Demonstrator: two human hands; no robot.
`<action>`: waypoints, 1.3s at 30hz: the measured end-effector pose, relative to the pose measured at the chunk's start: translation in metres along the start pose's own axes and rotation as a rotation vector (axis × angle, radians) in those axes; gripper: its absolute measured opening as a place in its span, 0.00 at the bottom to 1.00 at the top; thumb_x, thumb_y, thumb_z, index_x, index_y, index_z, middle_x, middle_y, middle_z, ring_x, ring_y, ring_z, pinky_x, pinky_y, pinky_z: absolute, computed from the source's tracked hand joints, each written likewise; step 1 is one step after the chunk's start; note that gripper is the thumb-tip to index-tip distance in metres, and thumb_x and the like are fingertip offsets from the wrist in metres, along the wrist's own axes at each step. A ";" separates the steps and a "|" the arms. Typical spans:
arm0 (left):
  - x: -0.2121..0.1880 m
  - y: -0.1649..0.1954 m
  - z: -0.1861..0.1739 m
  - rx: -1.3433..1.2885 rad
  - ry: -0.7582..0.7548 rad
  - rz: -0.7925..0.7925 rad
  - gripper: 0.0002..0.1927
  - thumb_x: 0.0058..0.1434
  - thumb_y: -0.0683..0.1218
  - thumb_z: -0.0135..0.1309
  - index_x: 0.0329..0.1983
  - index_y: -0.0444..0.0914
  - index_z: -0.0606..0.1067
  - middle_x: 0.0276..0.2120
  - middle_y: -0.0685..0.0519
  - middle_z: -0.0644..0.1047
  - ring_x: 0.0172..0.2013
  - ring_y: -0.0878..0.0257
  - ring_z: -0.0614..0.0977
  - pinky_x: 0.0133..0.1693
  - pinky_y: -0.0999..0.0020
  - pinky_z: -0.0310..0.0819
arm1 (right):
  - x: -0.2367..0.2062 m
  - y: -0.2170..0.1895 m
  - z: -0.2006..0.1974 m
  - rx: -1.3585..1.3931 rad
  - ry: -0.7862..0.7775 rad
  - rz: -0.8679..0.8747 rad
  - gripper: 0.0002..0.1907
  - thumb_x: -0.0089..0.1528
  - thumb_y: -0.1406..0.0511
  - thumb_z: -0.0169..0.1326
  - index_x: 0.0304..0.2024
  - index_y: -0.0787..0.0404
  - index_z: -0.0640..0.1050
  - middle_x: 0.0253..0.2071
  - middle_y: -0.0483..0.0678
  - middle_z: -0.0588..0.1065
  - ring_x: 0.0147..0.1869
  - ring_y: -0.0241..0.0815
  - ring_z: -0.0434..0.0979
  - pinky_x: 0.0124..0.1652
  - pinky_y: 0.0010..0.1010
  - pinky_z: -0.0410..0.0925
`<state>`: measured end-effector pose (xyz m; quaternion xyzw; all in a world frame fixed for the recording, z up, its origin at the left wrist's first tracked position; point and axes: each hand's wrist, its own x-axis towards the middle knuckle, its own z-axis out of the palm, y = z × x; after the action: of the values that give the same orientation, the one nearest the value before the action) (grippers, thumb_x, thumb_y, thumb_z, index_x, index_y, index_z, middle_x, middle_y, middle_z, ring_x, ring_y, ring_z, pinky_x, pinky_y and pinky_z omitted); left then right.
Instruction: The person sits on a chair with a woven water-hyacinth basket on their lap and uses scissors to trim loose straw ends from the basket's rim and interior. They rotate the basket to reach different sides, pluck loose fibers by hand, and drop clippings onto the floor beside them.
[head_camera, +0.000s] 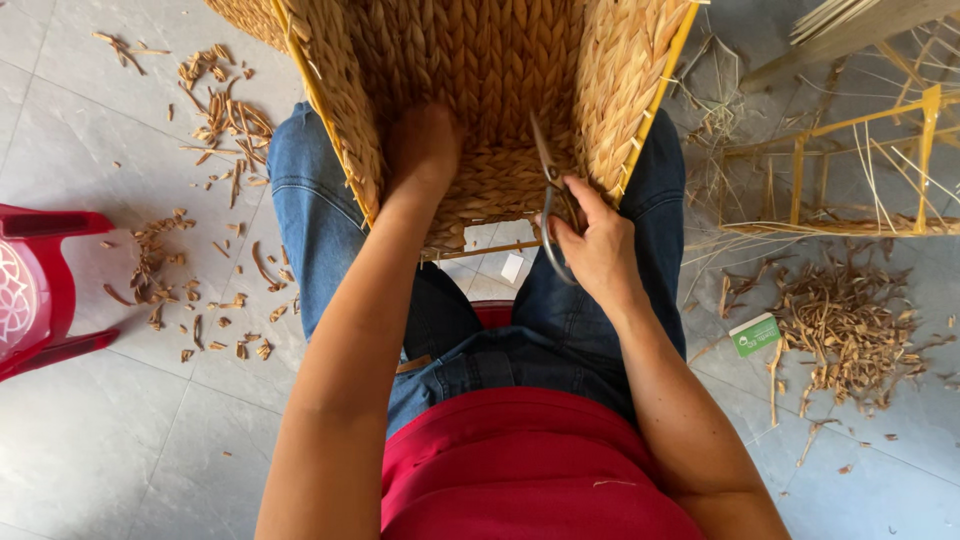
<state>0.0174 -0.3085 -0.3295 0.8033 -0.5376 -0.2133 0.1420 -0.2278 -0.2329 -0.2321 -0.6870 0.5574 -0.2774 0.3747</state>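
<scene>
At the top centre of the frame a woven basket rests on the person's knees, its opening toward them. The left hand reaches inside, pressed against the weave; whether its fingers are spread or curled cannot be told. The right hand is wrapped round a pair of scissors, blades pointing up into the basket. This looks like trimming stray fibre ends, which calls for snipping close without nicking the weave. The basket holds nothing but the hand and blades. Cut scraps litter the tiled floor at right.
</scene>
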 end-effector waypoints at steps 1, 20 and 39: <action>0.000 0.001 0.004 0.108 -0.099 -0.033 0.20 0.57 0.57 0.63 0.40 0.36 0.81 0.44 0.39 0.80 0.45 0.40 0.82 0.45 0.48 0.78 | 0.000 -0.001 -0.001 -0.026 0.004 -0.130 0.28 0.62 0.64 0.66 0.63 0.61 0.75 0.37 0.49 0.83 0.37 0.37 0.85 0.34 0.27 0.74; -0.012 -0.015 0.011 -0.171 0.139 0.127 0.07 0.55 0.45 0.55 0.33 0.38 0.81 0.34 0.37 0.80 0.39 0.37 0.80 0.41 0.44 0.74 | 0.059 -0.035 0.020 -0.808 -0.508 -0.066 0.31 0.57 0.52 0.63 0.60 0.54 0.77 0.39 0.57 0.81 0.41 0.55 0.83 0.39 0.45 0.74; -0.012 -0.014 0.010 -0.194 0.159 0.171 0.07 0.56 0.47 0.56 0.33 0.39 0.80 0.37 0.41 0.80 0.40 0.39 0.81 0.40 0.45 0.75 | 0.072 -0.022 0.029 -0.932 -0.567 -0.136 0.24 0.60 0.52 0.62 0.55 0.56 0.80 0.49 0.60 0.76 0.46 0.57 0.82 0.38 0.45 0.75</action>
<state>0.0192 -0.2918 -0.3423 0.7514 -0.5681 -0.1871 0.2786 -0.1759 -0.2948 -0.2331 -0.8625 0.4527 0.1714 0.1475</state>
